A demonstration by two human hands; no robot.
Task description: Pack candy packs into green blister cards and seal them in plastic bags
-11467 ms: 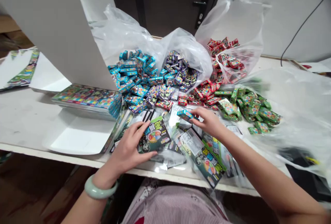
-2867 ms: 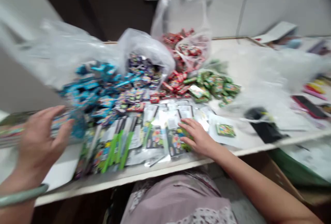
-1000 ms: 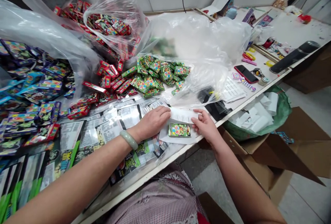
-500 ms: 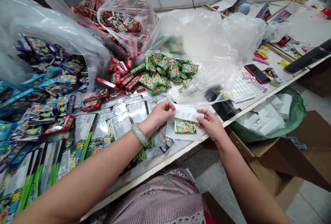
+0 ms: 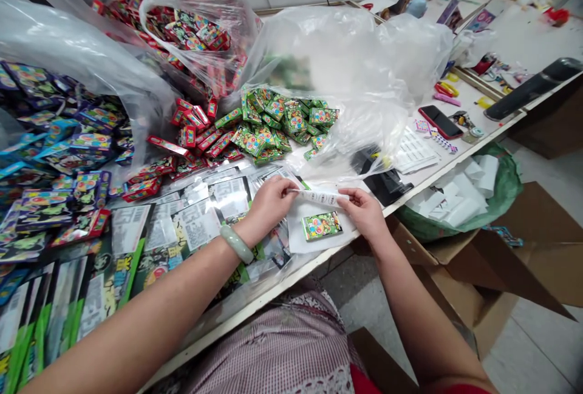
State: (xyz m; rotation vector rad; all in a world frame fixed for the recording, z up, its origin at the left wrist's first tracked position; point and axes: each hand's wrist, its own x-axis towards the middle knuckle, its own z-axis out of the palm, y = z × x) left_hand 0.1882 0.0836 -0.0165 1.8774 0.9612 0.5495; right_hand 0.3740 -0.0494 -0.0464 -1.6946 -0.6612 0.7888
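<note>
My left hand (image 5: 268,204) and my right hand (image 5: 362,210) each pinch one end of a narrow white strip of labels (image 5: 319,197), held just above the table near its front edge. Below the strip a small green printed box (image 5: 321,226) lies on a white sheet (image 5: 304,237). My left wrist wears a pale green bangle (image 5: 235,244). Clear flat packets with printed cards (image 5: 200,218) cover the table under my left arm.
Heaps of small boxes lie behind: green (image 5: 277,124), red (image 5: 195,133), blue and purple (image 5: 54,151), some in clear plastic bags (image 5: 346,60). A phone (image 5: 439,122) lies to the right. An open cardboard carton (image 5: 501,260) and a green bag of white scraps (image 5: 464,200) stand beyond the table edge.
Both hands have lifted the white strip slightly and drawn it taut between them. The view has shifted a little; the green box stays on the sheet.
</note>
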